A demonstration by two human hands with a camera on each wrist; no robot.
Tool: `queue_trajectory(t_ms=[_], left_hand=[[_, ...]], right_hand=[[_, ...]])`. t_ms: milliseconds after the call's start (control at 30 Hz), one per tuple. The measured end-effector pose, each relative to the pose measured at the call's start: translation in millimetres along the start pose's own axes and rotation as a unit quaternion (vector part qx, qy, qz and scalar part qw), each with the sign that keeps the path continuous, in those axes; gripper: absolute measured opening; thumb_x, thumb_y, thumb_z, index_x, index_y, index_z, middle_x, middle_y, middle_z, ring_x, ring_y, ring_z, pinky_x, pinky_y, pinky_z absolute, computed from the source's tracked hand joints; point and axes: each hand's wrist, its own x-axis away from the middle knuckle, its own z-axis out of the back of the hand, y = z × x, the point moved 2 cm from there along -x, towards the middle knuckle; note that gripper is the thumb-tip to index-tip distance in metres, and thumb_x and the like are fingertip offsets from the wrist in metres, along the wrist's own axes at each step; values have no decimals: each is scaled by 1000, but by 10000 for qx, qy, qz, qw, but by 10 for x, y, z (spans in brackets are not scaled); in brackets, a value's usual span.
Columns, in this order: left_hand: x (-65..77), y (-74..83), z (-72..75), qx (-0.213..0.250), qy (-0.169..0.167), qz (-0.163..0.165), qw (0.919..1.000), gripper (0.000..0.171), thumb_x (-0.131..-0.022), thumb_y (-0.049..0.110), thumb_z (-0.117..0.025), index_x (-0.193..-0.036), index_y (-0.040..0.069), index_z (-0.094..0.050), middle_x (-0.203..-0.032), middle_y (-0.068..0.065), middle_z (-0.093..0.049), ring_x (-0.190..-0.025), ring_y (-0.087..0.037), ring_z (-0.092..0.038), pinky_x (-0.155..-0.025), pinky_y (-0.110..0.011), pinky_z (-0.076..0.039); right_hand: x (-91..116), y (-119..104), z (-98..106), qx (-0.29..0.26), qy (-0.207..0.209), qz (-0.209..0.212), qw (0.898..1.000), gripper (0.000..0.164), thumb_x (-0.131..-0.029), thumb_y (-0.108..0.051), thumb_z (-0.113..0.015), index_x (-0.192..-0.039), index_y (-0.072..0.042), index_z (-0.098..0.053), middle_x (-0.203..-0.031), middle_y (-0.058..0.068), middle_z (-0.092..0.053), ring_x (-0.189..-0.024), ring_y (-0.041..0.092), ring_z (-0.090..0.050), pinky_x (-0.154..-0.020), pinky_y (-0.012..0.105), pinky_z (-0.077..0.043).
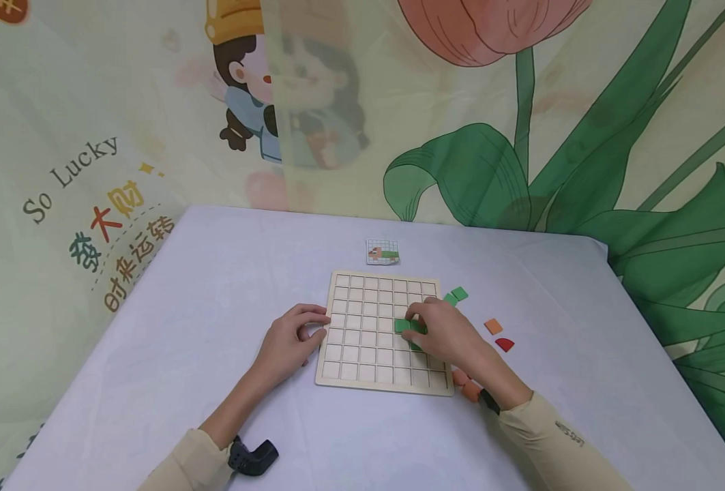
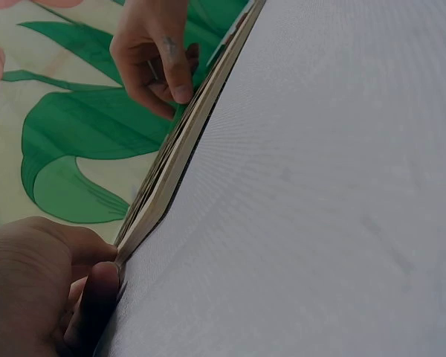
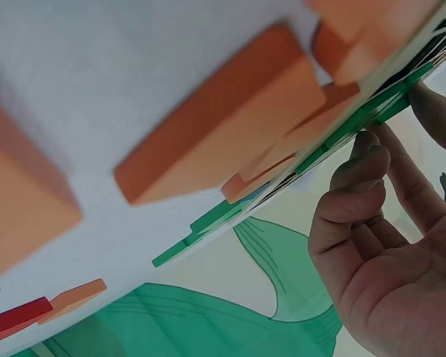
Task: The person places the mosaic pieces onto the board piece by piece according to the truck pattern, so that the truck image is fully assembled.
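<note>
A wooden grid board lies on the table, with a few green square tiles toward its right side. My left hand is at the board's left edge; in the left wrist view its thumb and forefinger pinch the wooden rim. Over the right part of the grid, my right hand holds a green tile between finger and thumb, close against the board. Its other fingers are curled in, and the hand covers part of the tiles in the head view.
Beyond the board lies a small pattern card. Right of the board are loose green tiles, an orange square, a red piece and several orange-pink pieces under the right wrist. A printed cloth hangs behind the table.
</note>
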Motion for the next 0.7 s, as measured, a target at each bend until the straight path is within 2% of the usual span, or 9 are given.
queue_trajectory(t_ms=[333,700], left_hand=[[6,7,2,-9,9,-17,10000,22,-95,9,-75,-117,7,-79,-136,-2,-69,-55,-9,-53,-49,-23,-45],[4,-8,1,-3,7,-49,10000,22,-95,9,-75,-117,8,-79,-136,-1,-69,-56,-9,-53,-50,-23,-46]], right_hand=[[-8,0,-16,-15,39,108,9999,28,-90,-27,-86,-111,-12,-76,-92,3,-66,-79,16,-58,-70,29,-51],[-16,25,-9,-50,-7,10,10000,32,-90,-29,-86,-116,-13,-75,-95,2,-67,-81,16,-59,-71,30,-52]])
